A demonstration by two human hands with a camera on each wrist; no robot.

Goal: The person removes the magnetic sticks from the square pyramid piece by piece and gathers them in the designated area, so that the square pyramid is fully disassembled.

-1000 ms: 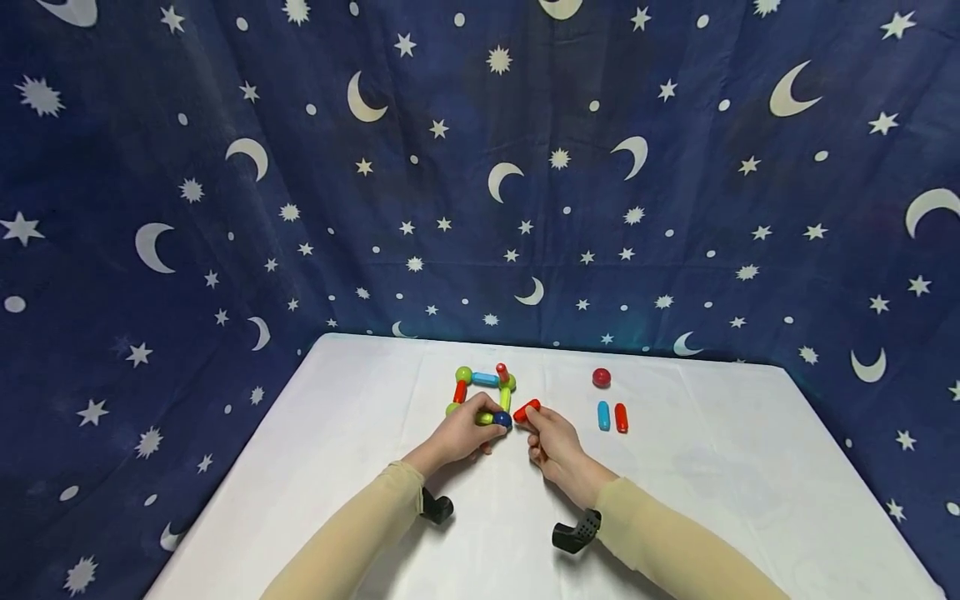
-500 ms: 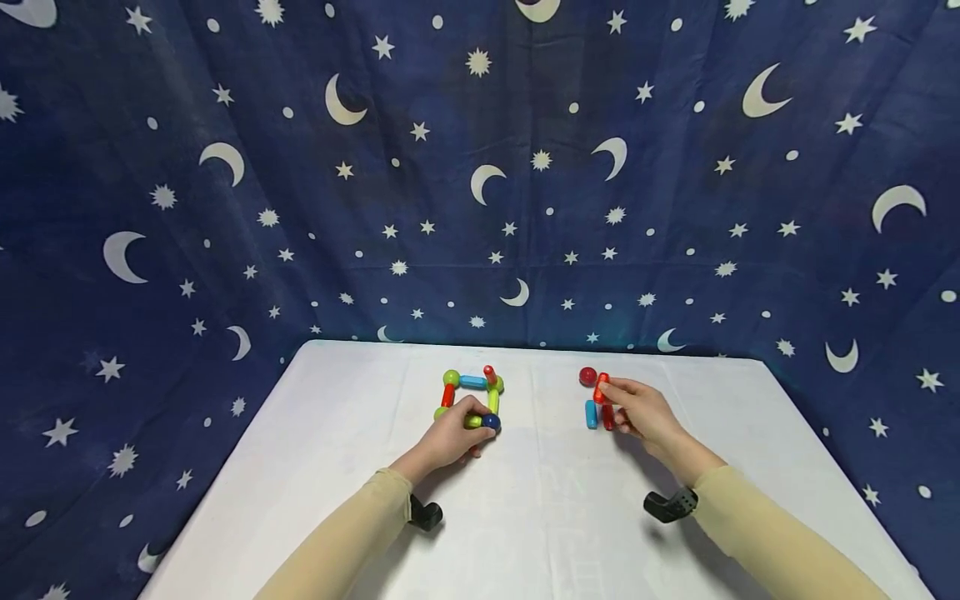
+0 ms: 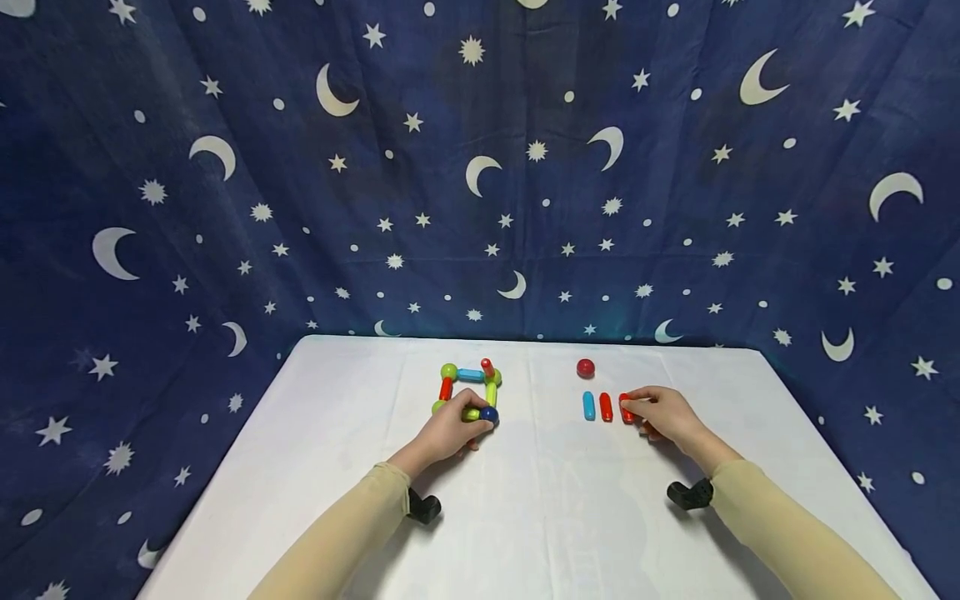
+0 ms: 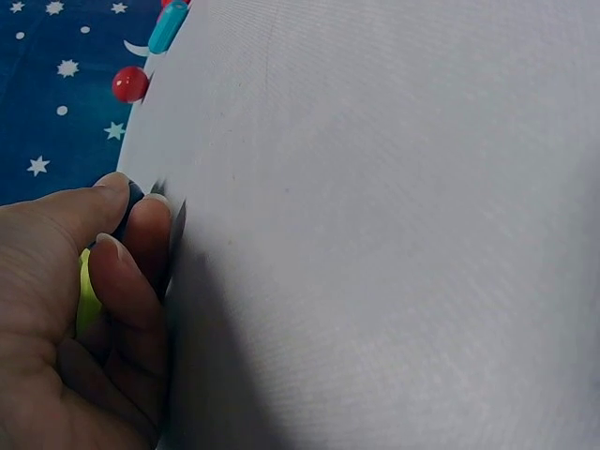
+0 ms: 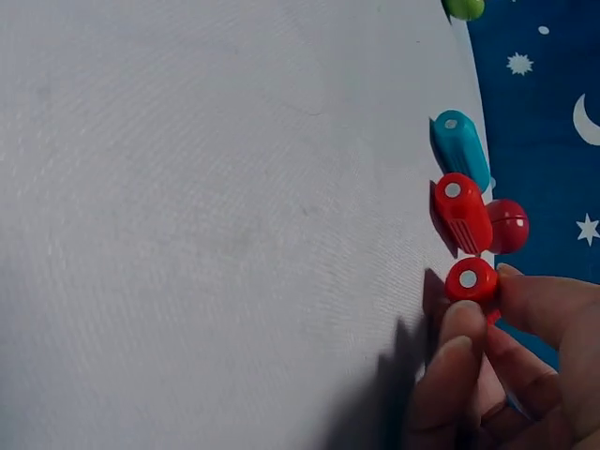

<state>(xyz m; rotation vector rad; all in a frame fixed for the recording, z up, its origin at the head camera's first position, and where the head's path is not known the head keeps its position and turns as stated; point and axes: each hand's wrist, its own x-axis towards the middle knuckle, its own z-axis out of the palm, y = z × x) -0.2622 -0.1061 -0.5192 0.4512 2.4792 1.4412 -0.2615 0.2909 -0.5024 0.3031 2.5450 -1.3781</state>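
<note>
Right hand (image 3: 666, 413) pinches a red rod (image 5: 472, 278), moved from beside the frame (image 3: 491, 394) to well right of it, unattached; left hand (image 3: 450, 427) pinches the frame's blue ball (image 3: 489, 414).

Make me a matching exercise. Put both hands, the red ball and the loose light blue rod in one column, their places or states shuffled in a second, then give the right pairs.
Column one
1. Red ball
2. Left hand
3. Loose light blue rod
4. Right hand

Column two
A. At the left end of the row of loose rods, in the head view
B. Pinches a red rod
C. Beyond the row of loose rods, farther from the person
D. Pinches the dark blue ball

Right pairs: 1-C, 2-D, 3-A, 4-B
</note>
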